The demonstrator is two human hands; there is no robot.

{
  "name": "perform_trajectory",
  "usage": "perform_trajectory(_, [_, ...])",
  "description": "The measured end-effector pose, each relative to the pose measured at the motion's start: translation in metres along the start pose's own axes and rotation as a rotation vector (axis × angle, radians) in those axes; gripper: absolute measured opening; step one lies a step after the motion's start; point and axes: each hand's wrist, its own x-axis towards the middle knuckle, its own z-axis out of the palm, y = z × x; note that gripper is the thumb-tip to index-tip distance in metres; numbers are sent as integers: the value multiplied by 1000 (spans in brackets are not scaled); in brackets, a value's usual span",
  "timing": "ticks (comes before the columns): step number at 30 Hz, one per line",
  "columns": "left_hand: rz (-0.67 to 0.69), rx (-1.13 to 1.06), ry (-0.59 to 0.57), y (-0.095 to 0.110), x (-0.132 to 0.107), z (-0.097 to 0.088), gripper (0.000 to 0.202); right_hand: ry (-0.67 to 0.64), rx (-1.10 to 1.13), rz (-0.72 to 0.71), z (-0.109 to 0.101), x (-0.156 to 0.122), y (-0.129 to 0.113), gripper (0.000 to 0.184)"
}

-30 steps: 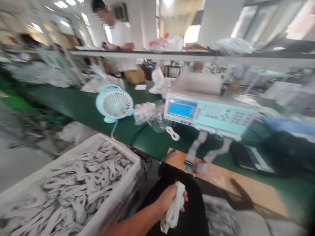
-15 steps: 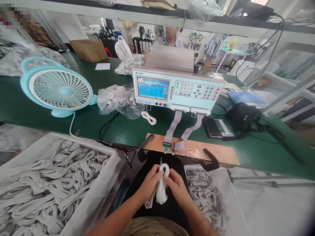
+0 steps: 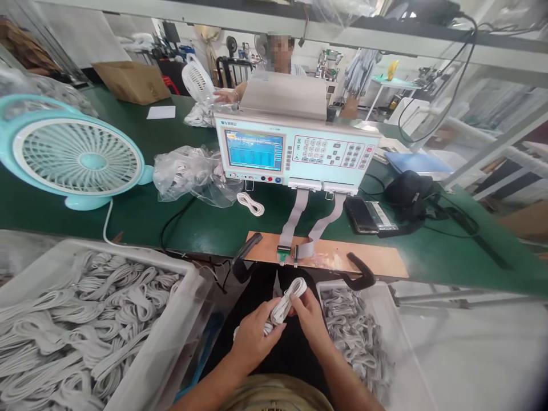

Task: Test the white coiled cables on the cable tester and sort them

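Note:
A coiled white cable (image 3: 286,303) lies tilted between both hands above my lap. My left hand (image 3: 256,332) is closed around its lower part, and a loop end pokes out behind the palm. Near the upper end, my right hand (image 3: 307,313) pinches the coil between thumb and fingers. Just beyond them, at the bench edge, a copper-coloured board (image 3: 338,255) carries a small green connector (image 3: 283,257) fed by grey ribbon cables (image 3: 293,220). Those ribbons run down from a tester (image 3: 299,149) with a lit screen.
Left of my lap stands a white bin (image 3: 171,264) heaped with coiled cables; another bin (image 3: 396,337) with bundles is at right. A blue fan (image 3: 81,157), a bagged cable bundle (image 3: 188,174), a loose coil (image 3: 250,204) and a phone (image 3: 361,216) rest on the green bench. Opposite, a co-worker's hand (image 3: 228,96) shows.
The coil has tipped from upright to slanting up and right. My left hand has slid lower and wrapped around it. The view has shifted slightly, and the co-worker's hand has appeared beside the white fan.

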Motion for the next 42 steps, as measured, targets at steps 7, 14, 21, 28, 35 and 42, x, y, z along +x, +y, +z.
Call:
perform_trajectory(7, [-52, 25, 3, 0, 7, -4, 32, -38, -818, -514, -13, -19, -8, 30])
perform_trajectory(14, [-51, 55, 37, 15, 19, -11, 17, -165, -655, -534, -11, -15, -19, 19])
perform_trajectory(21, [12, 116, 4, 26, 47, -23, 20, 3, -734, -674, -3, 6, -30, 18])
perform_trajectory(28, [-105, -366, -213, 30, 62, -30, 15, -29, -674, -635, -7, 21, -43, 20])
perform_trajectory(35, [-266, -629, -276, 26, 69, -27, 26, -101, -268, -420, -7, 24, -41, 25])
perform_trajectory(42, [-455, -837, -31, 16, 73, 4, 31, 61, 29, -149, 0, 38, -17, 29])
